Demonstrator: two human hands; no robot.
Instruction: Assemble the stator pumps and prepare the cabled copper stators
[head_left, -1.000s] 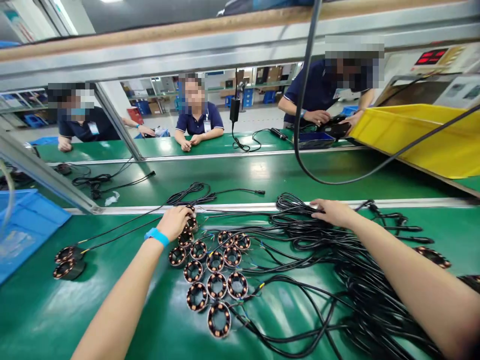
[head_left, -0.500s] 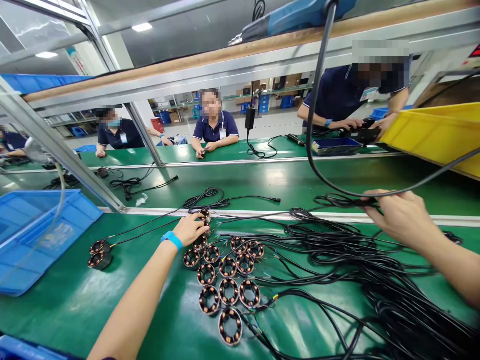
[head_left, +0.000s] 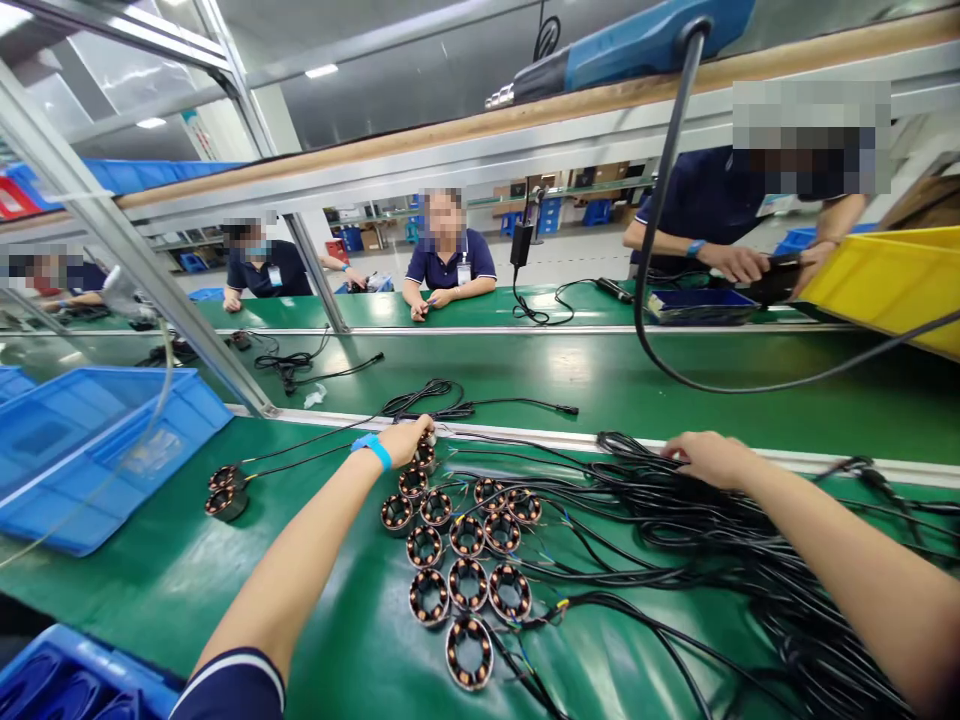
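My left hand [head_left: 405, 441] is closed around a small stator [head_left: 428, 437] with copper windings, at the far end of a group of stators standing on the green bench. More ring-shaped stators [head_left: 468, 584] stand below it with open bores, and thin coloured leads come off several of them. Over the far edge of a heap of black cables [head_left: 675, 500], my right hand [head_left: 712, 460] curls its fingers down on a black cable. Its fingertips are partly hidden. A pair of stators [head_left: 226, 490] sits apart to the left, with cables running off them.
Blue bins [head_left: 112, 450] stand at the left and a yellow bin [head_left: 892, 285] at the right. A heat gun [head_left: 622, 50] lies on the overhead shelf, its cord [head_left: 642, 300] hanging down in front. Co-workers sit across the green belt [head_left: 525, 360].
My right hand has come down and left with the black cable, onto the heap. My left hand stays at the far stators, its fingers now more tightly closed. The view has shifted slightly.
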